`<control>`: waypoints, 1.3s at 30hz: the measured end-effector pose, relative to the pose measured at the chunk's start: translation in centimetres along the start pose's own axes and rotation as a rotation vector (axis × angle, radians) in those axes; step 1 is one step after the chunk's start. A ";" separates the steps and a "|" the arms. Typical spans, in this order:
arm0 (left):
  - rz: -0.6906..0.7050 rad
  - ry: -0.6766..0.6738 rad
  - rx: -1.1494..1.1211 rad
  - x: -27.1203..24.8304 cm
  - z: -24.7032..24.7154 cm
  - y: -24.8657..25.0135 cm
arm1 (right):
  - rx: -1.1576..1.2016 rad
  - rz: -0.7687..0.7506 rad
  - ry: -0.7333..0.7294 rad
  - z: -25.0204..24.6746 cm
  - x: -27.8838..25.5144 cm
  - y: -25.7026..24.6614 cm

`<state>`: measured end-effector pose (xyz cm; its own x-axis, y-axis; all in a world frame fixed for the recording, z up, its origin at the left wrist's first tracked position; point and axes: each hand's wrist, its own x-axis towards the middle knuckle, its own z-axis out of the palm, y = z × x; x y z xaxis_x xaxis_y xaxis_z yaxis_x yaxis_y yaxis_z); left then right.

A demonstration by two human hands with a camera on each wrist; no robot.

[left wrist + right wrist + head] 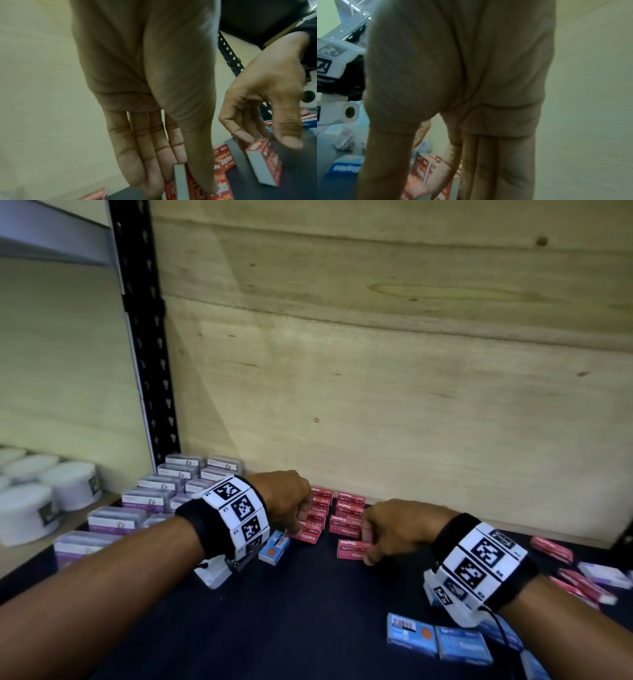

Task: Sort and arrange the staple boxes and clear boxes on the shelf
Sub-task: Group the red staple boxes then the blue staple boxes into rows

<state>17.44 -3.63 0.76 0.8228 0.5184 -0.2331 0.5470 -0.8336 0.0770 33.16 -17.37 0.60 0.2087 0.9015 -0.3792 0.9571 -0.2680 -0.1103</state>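
Red staple boxes (346, 513) lie in two columns on the dark shelf (308, 611) by the wooden back panel. My left hand (301, 525) reaches down onto the left column; in the left wrist view its thumb and fingers (133, 162) pinch a red staple box (180, 181) standing on edge. My right hand (368, 549) pinches another red staple box (351, 551) at the front of the right column, also seen upright as a red box (264, 162). Clear boxes (154, 494) with purple labels stand in rows at the left.
Blue staple boxes lie by my left wrist (274, 547) and at the front right (438, 638). Loose red boxes (551, 547) and a clear box (603, 575) lie at the far right. White tubs (34, 501) fill the neighbouring shelf, past a black upright post (144, 337).
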 end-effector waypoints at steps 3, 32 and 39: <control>0.030 0.005 -0.015 -0.1 0.1 0.1 | 0.031 -0.012 -0.036 -0.4 -0.4 0.2; 0.022 -0.101 0.045 -0.1 1.3 -1.0 | 0.043 0.004 -0.021 -0.3 0.6 -0.3; 0.029 -0.084 0.080 -0.2 1.7 -0.8 | 0.077 0.009 -0.020 -0.2 0.8 -0.1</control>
<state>16.54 -3.40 -0.89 0.8205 0.4788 -0.3124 0.5064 -0.8622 0.0085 33.26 -16.52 0.47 0.2121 0.8921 -0.3989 0.9369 -0.3017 -0.1767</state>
